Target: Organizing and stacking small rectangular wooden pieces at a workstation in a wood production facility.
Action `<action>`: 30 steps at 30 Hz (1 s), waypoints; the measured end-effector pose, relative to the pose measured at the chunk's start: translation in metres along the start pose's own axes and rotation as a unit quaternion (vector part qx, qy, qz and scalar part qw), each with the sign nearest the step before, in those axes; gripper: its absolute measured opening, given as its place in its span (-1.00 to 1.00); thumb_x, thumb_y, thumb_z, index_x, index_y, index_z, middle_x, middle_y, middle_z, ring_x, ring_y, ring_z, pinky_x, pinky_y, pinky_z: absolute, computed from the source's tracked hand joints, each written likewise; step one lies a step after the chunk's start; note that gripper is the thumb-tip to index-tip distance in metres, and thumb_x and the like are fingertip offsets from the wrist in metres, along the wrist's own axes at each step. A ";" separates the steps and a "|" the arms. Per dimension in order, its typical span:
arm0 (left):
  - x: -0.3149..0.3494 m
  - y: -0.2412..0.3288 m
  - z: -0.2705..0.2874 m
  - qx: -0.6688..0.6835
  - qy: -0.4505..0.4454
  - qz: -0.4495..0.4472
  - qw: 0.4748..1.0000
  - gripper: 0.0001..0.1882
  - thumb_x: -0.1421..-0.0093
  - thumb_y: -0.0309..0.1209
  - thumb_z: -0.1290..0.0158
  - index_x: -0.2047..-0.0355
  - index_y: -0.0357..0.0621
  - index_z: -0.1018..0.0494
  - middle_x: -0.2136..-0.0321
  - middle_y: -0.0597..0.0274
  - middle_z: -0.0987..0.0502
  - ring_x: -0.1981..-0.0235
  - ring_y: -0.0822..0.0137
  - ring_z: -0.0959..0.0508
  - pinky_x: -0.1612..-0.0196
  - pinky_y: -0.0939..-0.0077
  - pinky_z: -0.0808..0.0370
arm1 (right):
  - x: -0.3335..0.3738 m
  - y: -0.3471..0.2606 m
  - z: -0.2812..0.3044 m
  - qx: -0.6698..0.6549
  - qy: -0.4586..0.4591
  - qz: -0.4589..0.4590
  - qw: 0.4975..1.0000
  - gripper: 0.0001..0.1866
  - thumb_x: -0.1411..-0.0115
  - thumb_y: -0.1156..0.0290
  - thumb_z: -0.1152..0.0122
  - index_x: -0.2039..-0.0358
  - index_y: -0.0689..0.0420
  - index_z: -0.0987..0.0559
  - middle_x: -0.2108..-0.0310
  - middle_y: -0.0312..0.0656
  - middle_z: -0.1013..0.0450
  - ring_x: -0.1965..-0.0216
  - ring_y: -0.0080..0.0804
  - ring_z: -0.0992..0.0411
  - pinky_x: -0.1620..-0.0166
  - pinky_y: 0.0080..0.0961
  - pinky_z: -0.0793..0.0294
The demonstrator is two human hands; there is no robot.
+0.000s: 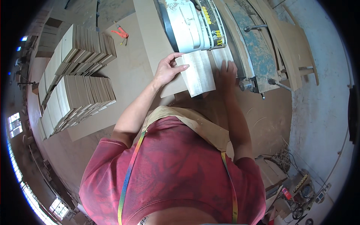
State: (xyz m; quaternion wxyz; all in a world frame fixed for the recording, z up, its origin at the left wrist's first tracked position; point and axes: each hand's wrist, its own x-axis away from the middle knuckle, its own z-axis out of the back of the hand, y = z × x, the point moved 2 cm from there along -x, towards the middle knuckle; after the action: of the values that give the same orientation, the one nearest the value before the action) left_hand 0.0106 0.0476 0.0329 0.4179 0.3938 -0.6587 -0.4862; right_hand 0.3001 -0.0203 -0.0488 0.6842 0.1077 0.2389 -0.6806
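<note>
Head view: the left hand (167,70) pinches the pale wood panel (198,73) at its 9 o'clock edge; the right hand (227,73) lies flat, fingers spread, at 3 o'clock. The white sanding machine (191,24) blocks 12 o'clock — stacked boards (80,78) sit well apart at 9 o'clock.

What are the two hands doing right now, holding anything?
Left hand: fingers pinch the left edge of the pale wooden board.
Right hand: open, lying flat on the board's right side.
</note>
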 end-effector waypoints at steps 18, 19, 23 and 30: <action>0.003 0.009 -0.003 -0.085 0.035 0.008 0.996 -0.53 -0.18 -0.52 -0.48 -0.09 -0.21 -0.61 0.14 0.18 -0.68 0.16 0.40 -0.62 0.02 0.52 -0.62 | 0.005 -0.037 0.101 -0.138 -0.096 -0.090 0.982 -0.28 -0.12 0.16 -0.52 -0.25 0.25 -0.56 -0.30 0.19 -0.39 -0.22 0.28 -0.42 -0.24 0.03 -0.50; 0.006 0.009 0.002 -0.022 -0.007 0.013 1.000 -0.51 -0.17 -0.53 -0.48 -0.11 -0.22 -0.60 0.14 0.16 -0.69 0.16 0.39 -0.64 0.02 0.52 -0.63 | 0.011 -0.022 0.097 -0.146 -0.099 -0.093 0.980 -0.30 -0.13 0.19 -0.51 -0.24 0.25 -0.55 -0.30 0.19 -0.38 -0.23 0.30 -0.41 -0.23 0.03 -0.52; 0.005 0.010 0.011 -0.001 -0.052 0.022 0.998 -0.46 -0.17 -0.57 -0.46 -0.16 -0.23 -0.58 0.12 0.13 -0.70 0.13 0.36 -0.67 -0.01 0.52 -0.65 | 0.030 -0.005 0.051 -0.097 -0.052 -0.060 0.992 -0.31 -0.14 0.23 -0.49 -0.24 0.26 -0.55 -0.30 0.17 -0.37 -0.25 0.31 -0.39 -0.23 0.04 -0.52; -0.002 0.005 -0.002 -0.040 0.013 0.018 0.999 -0.42 -0.13 -0.54 -0.51 -0.16 -0.23 -0.57 0.13 0.14 -0.69 0.17 0.37 -0.66 0.02 0.53 -0.66 | -0.013 0.003 -0.008 -0.056 0.058 0.014 0.997 -0.39 -0.21 0.30 -0.44 -0.23 0.29 -0.54 -0.20 0.12 -0.47 -0.18 0.20 -0.47 -0.19 -0.01 -0.54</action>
State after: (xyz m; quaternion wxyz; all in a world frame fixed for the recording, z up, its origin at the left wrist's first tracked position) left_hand 0.0126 0.0498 0.0382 0.4506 0.3711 -0.6399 -0.4997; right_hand 0.3022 -0.0056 -0.0499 0.6833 0.1121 0.3144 -0.6493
